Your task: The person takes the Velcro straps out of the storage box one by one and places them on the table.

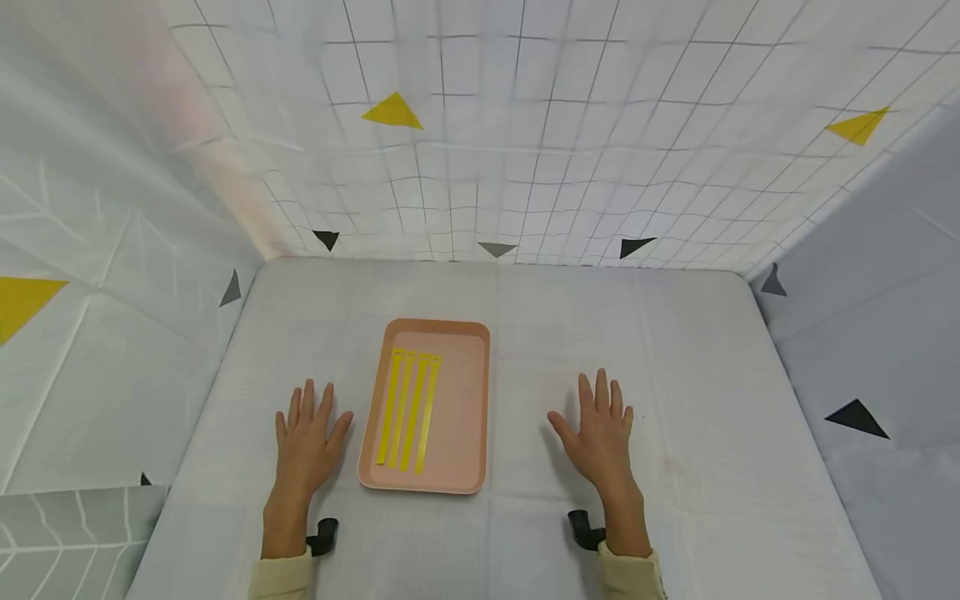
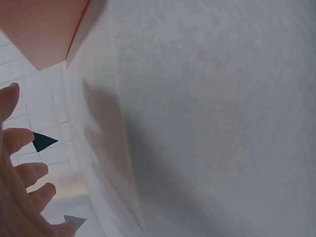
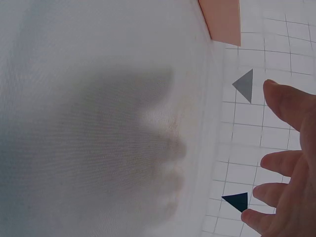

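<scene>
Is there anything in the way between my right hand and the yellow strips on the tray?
Only the raised right rim of the pink tray lies between your right hand and the yellow strips. Nothing else visible stands in the way.

A pink tray [image 1: 461,408] lies on the white-covered table [image 1: 705,367].

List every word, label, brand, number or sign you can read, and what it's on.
None: no text can be read in any view.
The tray and yellow strips show no lettering.
The triangles on the walls are plain shapes.
</scene>
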Available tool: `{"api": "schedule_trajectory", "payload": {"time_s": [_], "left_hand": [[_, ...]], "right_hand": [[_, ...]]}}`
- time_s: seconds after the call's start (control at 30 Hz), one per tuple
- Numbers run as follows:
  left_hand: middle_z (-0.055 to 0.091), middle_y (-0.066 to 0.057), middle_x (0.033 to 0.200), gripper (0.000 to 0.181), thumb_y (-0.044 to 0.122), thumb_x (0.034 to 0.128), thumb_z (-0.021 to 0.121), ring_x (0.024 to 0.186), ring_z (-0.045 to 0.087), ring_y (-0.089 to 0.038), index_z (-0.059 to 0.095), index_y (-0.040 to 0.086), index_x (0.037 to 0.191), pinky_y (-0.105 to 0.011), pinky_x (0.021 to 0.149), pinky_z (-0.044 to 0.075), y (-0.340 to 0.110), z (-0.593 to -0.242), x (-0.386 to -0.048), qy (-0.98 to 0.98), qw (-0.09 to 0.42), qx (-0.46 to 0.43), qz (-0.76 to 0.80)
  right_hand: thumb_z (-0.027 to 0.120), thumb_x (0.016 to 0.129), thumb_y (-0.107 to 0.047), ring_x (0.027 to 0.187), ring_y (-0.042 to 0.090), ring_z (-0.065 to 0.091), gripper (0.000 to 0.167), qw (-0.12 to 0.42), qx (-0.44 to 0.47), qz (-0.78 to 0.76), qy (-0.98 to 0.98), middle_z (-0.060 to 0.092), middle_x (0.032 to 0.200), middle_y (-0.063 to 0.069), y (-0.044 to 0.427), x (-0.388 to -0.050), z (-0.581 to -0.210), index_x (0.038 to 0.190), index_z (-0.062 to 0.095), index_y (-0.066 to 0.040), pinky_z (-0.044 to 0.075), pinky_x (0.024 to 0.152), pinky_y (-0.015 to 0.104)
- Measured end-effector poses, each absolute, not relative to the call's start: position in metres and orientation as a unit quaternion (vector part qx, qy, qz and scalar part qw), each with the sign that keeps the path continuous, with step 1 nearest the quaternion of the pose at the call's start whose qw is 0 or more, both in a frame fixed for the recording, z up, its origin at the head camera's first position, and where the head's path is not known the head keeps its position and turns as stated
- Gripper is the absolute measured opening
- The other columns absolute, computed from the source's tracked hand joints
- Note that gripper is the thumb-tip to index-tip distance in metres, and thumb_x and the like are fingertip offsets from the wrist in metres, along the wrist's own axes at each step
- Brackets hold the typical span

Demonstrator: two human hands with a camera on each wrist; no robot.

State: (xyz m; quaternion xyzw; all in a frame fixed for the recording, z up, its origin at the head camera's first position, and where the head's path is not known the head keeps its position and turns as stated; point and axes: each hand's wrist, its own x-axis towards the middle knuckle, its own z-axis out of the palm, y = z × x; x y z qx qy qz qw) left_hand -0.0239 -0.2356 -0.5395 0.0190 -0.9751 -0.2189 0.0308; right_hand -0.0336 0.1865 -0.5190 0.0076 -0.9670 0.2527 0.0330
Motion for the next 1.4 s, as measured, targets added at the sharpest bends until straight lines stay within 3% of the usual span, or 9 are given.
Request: {"api": "schedule_trajectory", "payload": {"time_s": [0.23,0.37,0.53,0.67,0.83,0.97,1.1,1.23,1.4], "left_hand": [[0.019,-0.032,0.156,0.066,0.037,0.1000,0.056,0.144,0.013,-0.048,0.039,-0.005,0.148,-0.065,0.112,0.012,-0.233,-0.541,-0.025,-0.973,0.039,0.014,-0.227],[0.027,-0.031,0.154,0.061,0.032,0.1006,0.056,0.141,0.023,-0.048,0.041,-0.006,0.146,-0.063,0.110,0.023,-0.230,-0.542,-0.026,-0.960,0.069,0.026,-0.270],[0.049,-0.027,0.140,0.051,0.026,0.0995,0.059,0.114,0.055,-0.045,0.051,-0.004,0.140,-0.061,0.090,0.046,-0.225,-0.543,-0.026,-0.924,0.143,0.062,-0.349],[0.058,-0.022,0.130,0.050,0.020,0.0965,0.065,0.093,0.065,-0.034,0.053,0.000,0.141,-0.049,0.074,0.056,-0.222,-0.544,-0.026,-0.901,0.168,0.077,-0.392],[0.058,-0.020,0.131,0.059,0.021,0.0957,0.067,0.091,0.067,-0.028,0.045,0.004,0.148,-0.042,0.072,0.058,-0.218,-0.545,-0.027,-0.889,0.124,0.051,-0.438],[0.055,-0.022,0.135,0.067,0.024,0.0955,0.068,0.097,0.068,-0.033,0.037,0.007,0.153,-0.046,0.076,0.057,-0.212,-0.546,-0.029,-0.880,0.058,0.031,-0.470],[0.054,-0.023,0.136,0.076,0.025,0.0941,0.070,0.103,0.066,-0.037,0.030,0.007,0.156,-0.049,0.080,0.056,-0.206,-0.548,-0.031,-0.878,0.012,0.032,-0.477],[0.056,-0.023,0.136,0.080,0.018,0.0919,0.072,0.105,0.066,-0.038,0.026,0.007,0.157,-0.048,0.081,0.056,-0.202,-0.548,-0.030,-0.874,0.005,0.039,-0.485],[0.060,-0.021,0.131,0.078,0.013,0.0917,0.072,0.100,0.068,-0.037,0.029,0.007,0.156,-0.048,0.079,0.056,-0.199,-0.548,-0.027,-0.874,0.022,0.044,-0.483]], "right_hand": [[0.072,0.090,-0.034,0.143,0.051,0.014,0.078,0.034,0.008,0.258,-0.966,0.018,0.157,0.031,0.186,-0.034,-0.519,0.148,0.037,0.005,0.012,0.102,0.077],[0.071,0.091,-0.032,0.142,0.051,0.018,0.076,0.052,0.015,0.271,-0.961,0.020,0.155,0.033,0.186,-0.036,-0.518,0.146,0.038,0.008,0.015,0.102,0.077],[0.069,0.094,-0.031,0.139,0.050,0.025,0.073,0.070,0.022,0.303,-0.950,0.023,0.154,0.034,0.185,-0.037,-0.516,0.145,0.038,0.011,0.021,0.105,0.072],[0.066,0.096,-0.030,0.139,0.051,0.027,0.072,0.047,0.017,0.328,-0.944,0.022,0.155,0.033,0.183,-0.036,-0.514,0.147,0.035,0.011,0.024,0.107,0.066],[0.064,0.098,-0.029,0.135,0.048,0.036,0.070,0.044,0.005,0.343,-0.938,0.031,0.150,0.032,0.180,-0.040,-0.511,0.149,0.034,0.007,0.033,0.104,0.064],[0.067,0.096,-0.026,0.115,0.045,0.054,0.067,0.082,-0.002,0.362,-0.929,0.046,0.135,0.030,0.175,-0.045,-0.506,0.148,0.039,0.004,0.048,0.086,0.060],[0.071,0.092,-0.021,0.103,0.041,0.059,0.063,0.115,-0.004,0.389,-0.914,0.052,0.124,0.028,0.167,-0.050,-0.498,0.145,0.045,0.003,0.052,0.075,0.053],[0.072,0.091,-0.015,0.100,0.038,0.062,0.057,0.135,-0.001,0.414,-0.900,0.054,0.119,0.027,0.158,-0.056,-0.488,0.141,0.050,0.003,0.057,0.077,0.049],[0.070,0.092,-0.011,0.090,0.032,0.066,0.047,0.158,-0.002,0.432,-0.888,0.057,0.111,0.023,0.142,-0.064,-0.476,0.134,0.056,0.003,0.059,0.070,0.045]]}}
